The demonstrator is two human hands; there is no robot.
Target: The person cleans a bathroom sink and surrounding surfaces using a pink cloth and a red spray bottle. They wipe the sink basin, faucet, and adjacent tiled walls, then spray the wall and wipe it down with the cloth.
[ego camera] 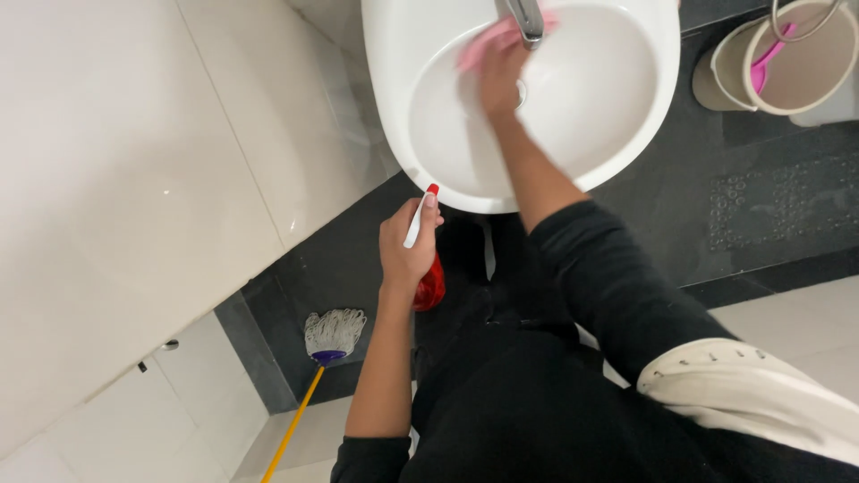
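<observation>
Left hand: the left hand [407, 246] is closed around a red spray bottle [429, 282], fingers wrapped about its neck, one fingertip lying along the white trigger, which ends in a small red tip.
Spray bottle: held upright just below the near rim of the sink; only the white trigger and a patch of translucent red body show, the rest hidden behind the fingers and wrist.
Mop: a grey string mop head [334, 331] with a purple collar and yellow handle lies on the dark floor, left of and below the left hand; the handle is cut off at the bottom edge.
Right hand: the right hand [499, 76] reaches into the bowl, pressed flat on a pink cloth [488, 43]; it is blurred, so how far the fingers curl cannot be told.
Pink cloth: soft, bunched, pale pink, lying against the inner far wall of the basin under and beyond the right hand; its edges smear into the white.
Sink: a white oval sink [644, 125], glossy, its far side cut off by the top of the view.
Tap: a chrome tap [526, 20] stands just beyond the right hand, overlapping the cloth; its top is out of view.
Bucket: a beige bucket [787, 85] with a wire handle sits well to the right of the right hand, something pink inside, hard to make out.
</observation>
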